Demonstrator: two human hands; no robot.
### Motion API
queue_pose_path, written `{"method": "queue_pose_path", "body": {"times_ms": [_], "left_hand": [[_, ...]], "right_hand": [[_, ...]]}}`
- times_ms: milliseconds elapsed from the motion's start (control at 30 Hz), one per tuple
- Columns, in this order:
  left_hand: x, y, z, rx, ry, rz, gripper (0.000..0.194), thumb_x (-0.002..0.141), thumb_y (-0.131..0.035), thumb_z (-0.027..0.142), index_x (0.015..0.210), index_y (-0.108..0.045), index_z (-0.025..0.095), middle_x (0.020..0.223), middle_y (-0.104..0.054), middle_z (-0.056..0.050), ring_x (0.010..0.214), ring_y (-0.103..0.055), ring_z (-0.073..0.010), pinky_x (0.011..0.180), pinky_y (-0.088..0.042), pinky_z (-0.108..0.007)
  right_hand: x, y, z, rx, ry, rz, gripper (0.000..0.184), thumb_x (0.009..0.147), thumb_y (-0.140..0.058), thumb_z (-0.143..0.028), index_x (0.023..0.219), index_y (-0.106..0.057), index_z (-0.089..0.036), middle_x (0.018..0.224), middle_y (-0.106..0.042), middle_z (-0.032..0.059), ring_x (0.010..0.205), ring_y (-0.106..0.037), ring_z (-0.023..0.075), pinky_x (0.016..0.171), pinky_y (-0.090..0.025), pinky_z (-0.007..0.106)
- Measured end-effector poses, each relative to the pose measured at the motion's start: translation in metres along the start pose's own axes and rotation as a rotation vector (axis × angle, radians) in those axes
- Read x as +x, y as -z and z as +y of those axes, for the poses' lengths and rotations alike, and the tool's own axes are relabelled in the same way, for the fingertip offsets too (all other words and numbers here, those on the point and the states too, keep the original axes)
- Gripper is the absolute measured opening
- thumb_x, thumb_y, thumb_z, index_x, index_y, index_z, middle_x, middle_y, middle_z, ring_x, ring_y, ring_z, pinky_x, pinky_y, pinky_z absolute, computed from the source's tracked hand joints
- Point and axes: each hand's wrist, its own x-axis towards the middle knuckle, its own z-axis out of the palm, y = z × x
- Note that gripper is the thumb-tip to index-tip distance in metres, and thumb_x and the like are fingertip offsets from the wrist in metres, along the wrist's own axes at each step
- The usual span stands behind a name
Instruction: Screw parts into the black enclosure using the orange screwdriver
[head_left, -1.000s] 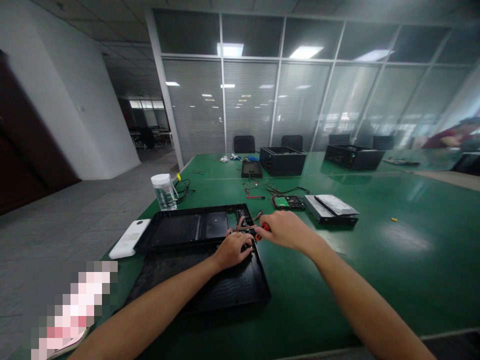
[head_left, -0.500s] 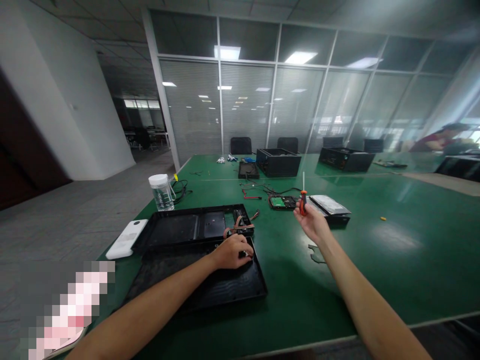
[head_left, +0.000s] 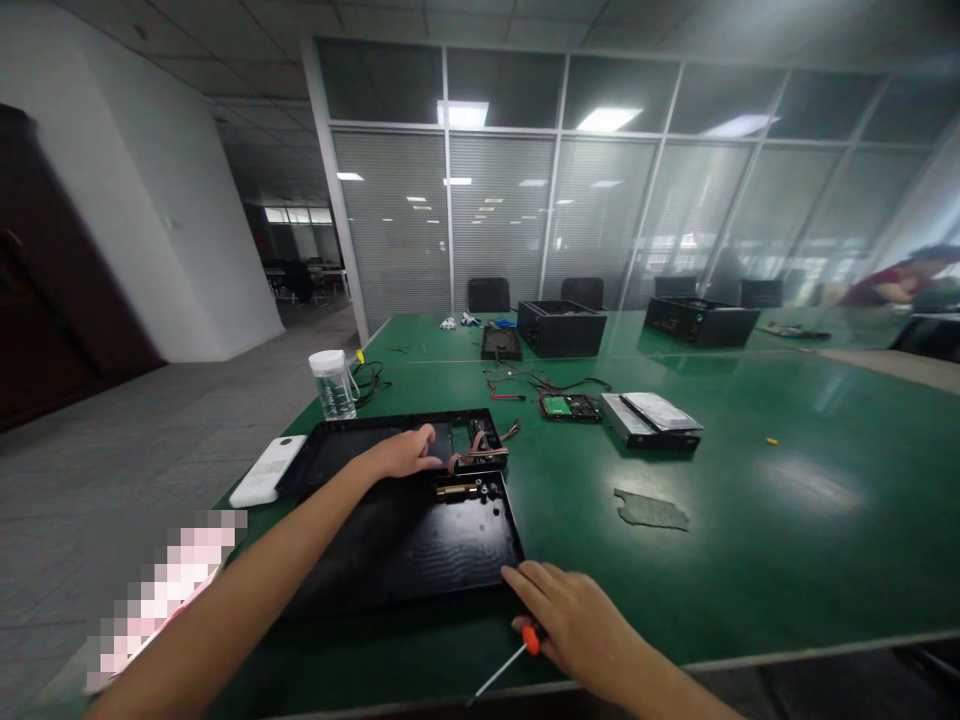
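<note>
My right hand [head_left: 577, 615] is closed around a screwdriver [head_left: 532, 639] with an orange and black handle, its shaft pointing down and left. The fingertips are at the near right corner of a shallow black panel [head_left: 405, 560]. Small screws [head_left: 489, 491] and a brass-coloured piece [head_left: 456, 491] lie at that panel's far right corner. My left hand [head_left: 401, 455] hovers above or touches a second black panel [head_left: 352, 450] behind it, thumb and index finger apart. Striped ribbon cables [head_left: 472, 458] lie at this panel's right end, just right of my left hand.
A white phone-like object [head_left: 268, 472] and a water bottle [head_left: 332, 388] stand left. A disk drive [head_left: 570, 405], an optical drive [head_left: 645, 425] with a pouch on it and a thin grey sheet [head_left: 651, 510] lie right. Black cases [head_left: 562, 328] stand behind. A person [head_left: 904, 280] sits far right.
My right hand has come down from the raised position to the near panel's corner, the screwdriver now pointing down. My left hand has moved from the near panel's screws left and back.
</note>
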Motion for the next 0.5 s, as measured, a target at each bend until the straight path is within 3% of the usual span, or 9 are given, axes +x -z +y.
{"method": "queue_pose_path", "body": {"times_ms": [133, 300, 400, 500], "left_hand": [[-0.013, -0.009, -0.016, 0.029, -0.044, -0.111, 0.027, 0.077, -0.055, 0.044, 0.084, -0.053, 0.018, 0.078, -0.060, -0.001, 0.070, -0.056, -0.0159, 0.061, -0.040, -0.023], [-0.018, -0.013, -0.009, 0.161, -0.213, -0.081, 0.012, 0.076, -0.059, 0.025, 0.085, -0.055, 0.019, 0.089, -0.061, -0.004, 0.086, -0.057, -0.0196, 0.075, -0.041, -0.026], [-0.019, 0.004, 0.003, 0.213, -0.246, -0.048, 0.009, 0.075, -0.058, 0.021, 0.084, -0.055, 0.020, 0.086, -0.060, -0.004, 0.084, -0.057, -0.0201, 0.074, -0.041, -0.027], [-0.026, 0.035, 0.024, 0.238, -0.284, -0.005, 0.009, 0.077, -0.058, 0.024, 0.084, -0.054, 0.020, 0.085, -0.059, -0.003, 0.083, -0.057, -0.0204, 0.072, -0.041, -0.027]], "right_hand": [[-0.026, -0.012, 0.010, -0.031, -0.059, 0.009, 0.031, 0.077, -0.049, -0.012, 0.106, -0.052, -0.023, 0.097, -0.060, 0.0050, 0.083, -0.056, 0.0191, 0.067, -0.043, 0.029], [-0.056, -0.010, 0.022, -0.001, -0.118, -0.041, 0.026, 0.072, -0.048, -0.007, 0.091, -0.054, -0.023, 0.090, -0.058, 0.0031, 0.081, -0.054, 0.0189, 0.066, -0.040, 0.030], [-0.052, -0.004, 0.021, 0.024, -0.172, -0.052, 0.030, 0.068, -0.046, -0.005, 0.091, -0.054, -0.023, 0.092, -0.058, 0.0024, 0.084, -0.053, 0.0184, 0.068, -0.040, 0.029], [-0.022, 0.000, 0.026, 0.023, -0.181, -0.073, 0.025, 0.069, -0.049, -0.008, 0.089, -0.055, -0.022, 0.091, -0.058, 0.0023, 0.085, -0.054, 0.0183, 0.071, -0.041, 0.029]]}}
